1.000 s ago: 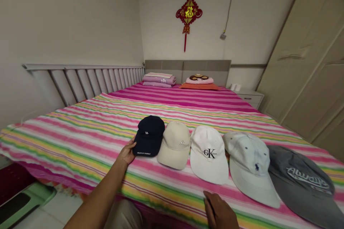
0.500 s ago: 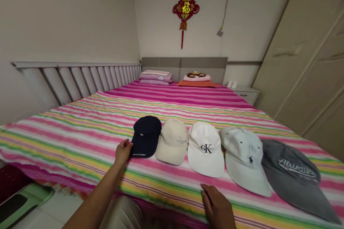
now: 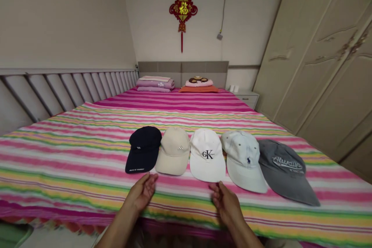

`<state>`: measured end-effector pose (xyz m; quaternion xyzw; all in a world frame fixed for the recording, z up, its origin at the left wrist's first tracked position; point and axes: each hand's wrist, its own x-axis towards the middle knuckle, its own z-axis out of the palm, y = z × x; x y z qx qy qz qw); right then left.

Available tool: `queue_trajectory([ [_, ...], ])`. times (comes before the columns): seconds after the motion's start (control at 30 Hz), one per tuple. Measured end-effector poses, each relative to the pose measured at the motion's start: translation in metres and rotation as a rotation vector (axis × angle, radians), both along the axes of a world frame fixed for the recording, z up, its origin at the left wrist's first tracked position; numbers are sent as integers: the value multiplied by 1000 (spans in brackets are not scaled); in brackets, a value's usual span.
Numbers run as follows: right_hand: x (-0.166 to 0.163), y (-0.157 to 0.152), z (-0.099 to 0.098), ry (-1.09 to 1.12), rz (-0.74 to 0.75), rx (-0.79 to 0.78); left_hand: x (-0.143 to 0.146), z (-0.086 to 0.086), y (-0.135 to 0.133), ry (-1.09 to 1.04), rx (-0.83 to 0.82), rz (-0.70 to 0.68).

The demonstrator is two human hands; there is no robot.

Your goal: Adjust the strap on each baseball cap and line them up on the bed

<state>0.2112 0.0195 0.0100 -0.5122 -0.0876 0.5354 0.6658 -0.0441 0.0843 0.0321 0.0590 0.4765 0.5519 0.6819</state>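
Note:
Several caps lie in a row on the striped bedspread [image 3: 95, 151], brims toward me. From left to right they are a navy cap [image 3: 144, 147], a beige cap [image 3: 173, 151], a white cap [image 3: 207, 155] with "CK" lettering, a pale cap [image 3: 244, 159] with a small dark emblem, and a grey cap [image 3: 287, 170] with white lettering. My left hand [image 3: 142, 192] hovers just below the navy and beige brims, palm turned inward, fingers loosely curled and empty. Close to the white cap's brim is my right hand [image 3: 226, 199], also empty with its fingers apart.
Folded purple bedding [image 3: 155, 84] and a pink pillow stack [image 3: 199, 82] sit by the headboard [image 3: 203, 68]. A metal railing [image 3: 78, 85] runs along the left side. At the right stand a bedside cabinet [image 3: 247, 99] and a tall wardrobe [image 3: 308, 85].
My left hand has left the navy cap's side and moved down and right, turning palm inward. My right hand has risen nearer the white brim and opened. The view has turned right.

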Motion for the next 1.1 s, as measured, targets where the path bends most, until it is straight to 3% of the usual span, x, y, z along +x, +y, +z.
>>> queue_trajectory([
  [0.1,2,9,8,97,-27,-42,16,7,16,-30,-35,0],
  [0.3,11,18,8,183,12,-86,31,-1,23,24,-56,23],
  [0.6,19,15,8,207,8,-62,31,-8,13,149,15,-38],
  [0.8,32,-5,5,195,-70,-45,11,-9,4,250,47,-164],
  [1.0,57,-18,-1,133,-203,-34,-13,-8,8,296,108,143],
  [1.1,65,-16,-6,101,-232,-18,-17,-8,15,256,136,224],
])
